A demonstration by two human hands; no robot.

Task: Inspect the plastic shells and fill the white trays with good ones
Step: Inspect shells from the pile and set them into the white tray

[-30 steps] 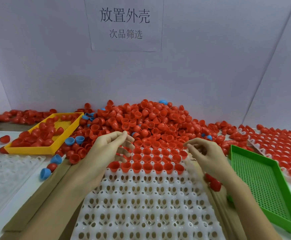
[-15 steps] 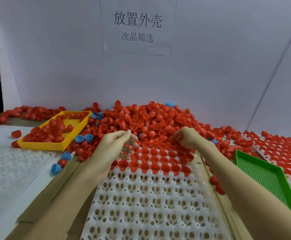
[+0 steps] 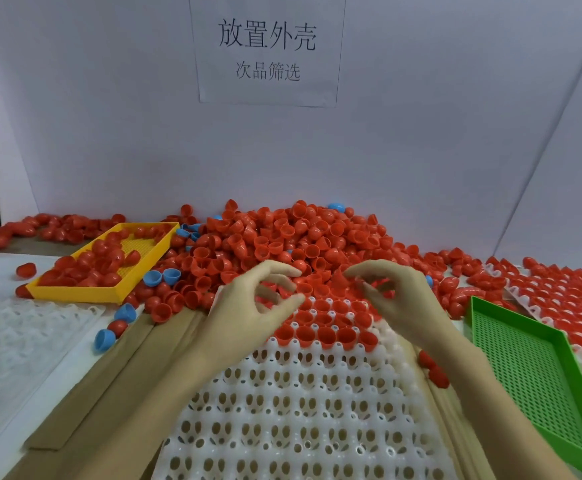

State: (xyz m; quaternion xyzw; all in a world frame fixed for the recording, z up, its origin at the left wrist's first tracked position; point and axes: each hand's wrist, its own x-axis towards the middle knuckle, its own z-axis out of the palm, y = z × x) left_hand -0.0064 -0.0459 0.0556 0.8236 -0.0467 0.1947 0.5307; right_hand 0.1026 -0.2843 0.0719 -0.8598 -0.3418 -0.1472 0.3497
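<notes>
Both hands hover mid-frame over white tray (image 3: 303,420) w/ red shells (image 3: 320,327): left hand (image 3: 248,306) fingers curled, holding nothing; right hand (image 3: 397,299) grip unclear.

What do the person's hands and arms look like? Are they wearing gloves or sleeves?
No gloves and no sleeves show. The left hand and right hand are bare, and both forearms are bare all the way down to the bottom edge of the picture. No rings, watch or bracelets can be seen on the fingers or wrists, and no marks or stickers either.
</notes>
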